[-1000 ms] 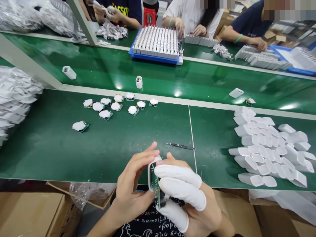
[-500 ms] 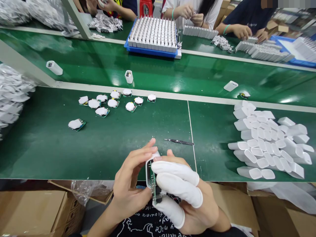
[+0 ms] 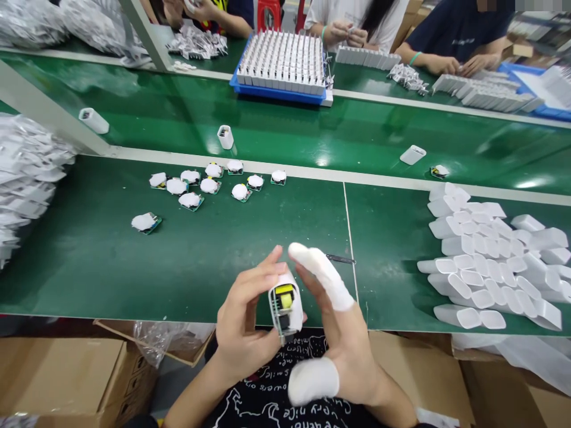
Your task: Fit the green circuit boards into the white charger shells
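Note:
My left hand (image 3: 243, 321) is closed around a white charger shell (image 3: 285, 303) with a green circuit board and a yellow part showing in its open end. My right hand (image 3: 332, 333), with white finger cots on the thumb and fingers, is opened up beside the shell, its fingers stretched upward and resting against the shell's right side. Both hands hover over the near edge of the green bench (image 3: 89, 261). Slim tweezers (image 3: 341, 259) lie just behind my right fingers.
Several circuit boards with white pads (image 3: 209, 185) lie at the centre left. A heap of empty white shells (image 3: 486, 261) fills the right. Loose shells (image 3: 225, 137) stand on the conveyor (image 3: 312, 137). Other people work behind a blue tray (image 3: 281, 74). Cardboard boxes (image 3: 62, 380) sit below.
My right hand has let go of the shell and opened, its fingers lifting up. The shell has turned so that its open end with the yellow part faces me.

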Available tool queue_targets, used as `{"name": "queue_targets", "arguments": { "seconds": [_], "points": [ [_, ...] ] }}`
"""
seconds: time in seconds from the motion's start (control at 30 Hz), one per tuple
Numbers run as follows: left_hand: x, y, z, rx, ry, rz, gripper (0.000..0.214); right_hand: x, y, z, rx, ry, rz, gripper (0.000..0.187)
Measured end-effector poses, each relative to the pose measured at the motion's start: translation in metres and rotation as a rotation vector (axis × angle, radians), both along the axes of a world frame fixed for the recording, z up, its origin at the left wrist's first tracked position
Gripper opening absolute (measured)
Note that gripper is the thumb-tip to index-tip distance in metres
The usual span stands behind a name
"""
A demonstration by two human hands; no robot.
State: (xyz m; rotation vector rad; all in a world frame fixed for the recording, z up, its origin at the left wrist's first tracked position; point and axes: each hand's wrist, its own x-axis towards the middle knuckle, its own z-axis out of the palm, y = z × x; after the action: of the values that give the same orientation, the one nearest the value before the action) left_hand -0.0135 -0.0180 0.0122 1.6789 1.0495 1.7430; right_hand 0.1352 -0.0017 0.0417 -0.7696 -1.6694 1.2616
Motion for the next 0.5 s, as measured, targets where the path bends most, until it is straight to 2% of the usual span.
{"name": "queue_targets", "arguments": {
  "seconds": [0.1,0.2,0.33,0.5],
  "points": [
    [0.001,0.003,-0.009,0.105,0.105,0.05,0.065,-0.006,0.002,-0.004,-0.28,0.109,0.0,0.06],
    [0.002,0.005,-0.013,0.163,0.17,0.084,0.064,-0.012,0.005,-0.007,-0.347,0.195,-0.042,0.043],
    [0.002,0.007,-0.009,0.123,0.179,0.163,0.064,-0.006,0.007,-0.007,-0.194,0.062,-0.119,0.04],
    [0.002,0.008,-0.003,0.13,0.39,0.296,0.057,0.004,0.007,0.002,0.052,-0.243,-0.255,0.022]
  ]
}}
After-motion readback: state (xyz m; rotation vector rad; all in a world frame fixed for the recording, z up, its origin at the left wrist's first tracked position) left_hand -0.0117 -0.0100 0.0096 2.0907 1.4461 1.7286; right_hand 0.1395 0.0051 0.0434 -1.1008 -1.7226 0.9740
